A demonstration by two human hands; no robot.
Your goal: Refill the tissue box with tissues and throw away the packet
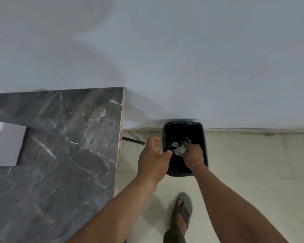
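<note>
head cam | looks steeply down | close over bin (185, 130) by wall

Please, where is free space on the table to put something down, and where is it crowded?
The dark marble table is bare from the white box at its left edge to its right edge, and toward its near end. It is crowded at the black bin on the floor: the right hand holds the crumpled packet over it, with the left hand beside.

Black bin (204, 137); grey white-veined marble table (63, 146); white box (5, 146).
</note>
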